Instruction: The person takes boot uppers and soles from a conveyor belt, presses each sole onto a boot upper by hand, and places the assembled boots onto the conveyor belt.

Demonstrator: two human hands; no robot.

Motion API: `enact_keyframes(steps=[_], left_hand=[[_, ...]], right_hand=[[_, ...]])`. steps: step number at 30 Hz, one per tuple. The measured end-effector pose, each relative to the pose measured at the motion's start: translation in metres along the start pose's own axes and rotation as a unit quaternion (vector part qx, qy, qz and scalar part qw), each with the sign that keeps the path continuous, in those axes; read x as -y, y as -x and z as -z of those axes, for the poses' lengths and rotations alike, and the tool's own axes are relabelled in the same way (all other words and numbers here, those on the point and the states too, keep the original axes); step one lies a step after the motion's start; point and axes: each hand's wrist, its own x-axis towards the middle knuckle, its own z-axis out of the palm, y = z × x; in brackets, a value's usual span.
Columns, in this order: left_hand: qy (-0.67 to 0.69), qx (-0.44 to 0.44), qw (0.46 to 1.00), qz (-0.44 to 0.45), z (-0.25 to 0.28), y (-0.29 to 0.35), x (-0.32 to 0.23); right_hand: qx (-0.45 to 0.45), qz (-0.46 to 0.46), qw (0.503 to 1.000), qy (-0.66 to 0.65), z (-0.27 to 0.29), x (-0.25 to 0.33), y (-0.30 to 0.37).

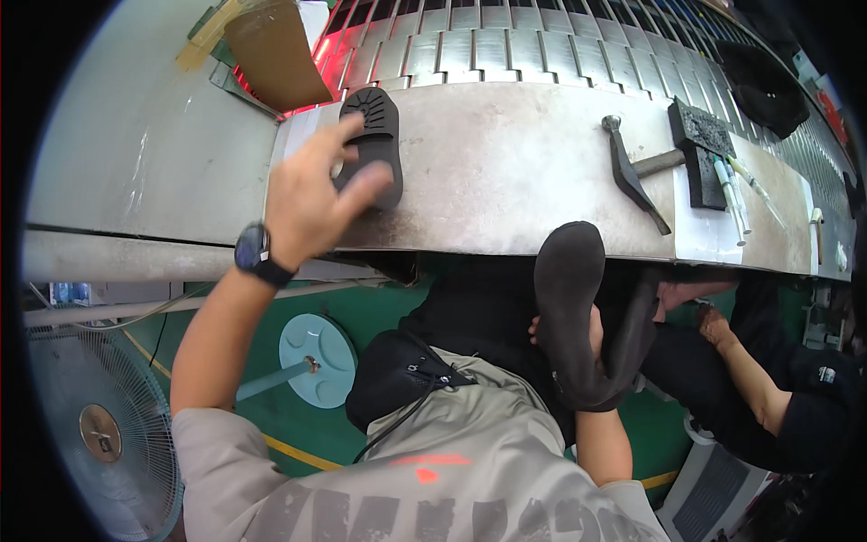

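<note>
My left hand (316, 185), with a dark watch on its wrist, reaches over a black shoe sole (381, 154) at the bench's left front. Thumb and fingers are spread, slightly blurred, and nothing shows gripped between them. The sole lies flat, its heel end with ridged lines pointing away from me. Over my lap, my right hand (596, 332) is wrapped round a dark grey boot upper (567, 280). The boot's smooth underside faces up and its rounded toe points toward the bench edge. Most of that hand is hidden behind the boot.
A hammer (623, 167) rests on the metal bench (506, 172) near a black block (704, 135) and several slim pens or brushes (730, 194). Beyond runs a slatted metal conveyor (506, 50). A fan (99, 434) stands at left; a co-worker's arm (754, 379) is at right.
</note>
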Motion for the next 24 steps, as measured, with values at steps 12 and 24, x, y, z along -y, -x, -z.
enact_keyframes(steps=[12, 24], left_hand=[[-0.206, 0.039, 0.951, -0.228, -0.010, 0.072, 0.033], [0.581, -0.168, 0.796, -0.021, 0.035, -0.027, -0.012]], right_hand=[[0.002, -0.005, 1.000, 0.007, -0.011, 0.002, 0.000], [-0.071, 0.058, 0.986, 0.140, -0.019, -0.001, 0.012]])
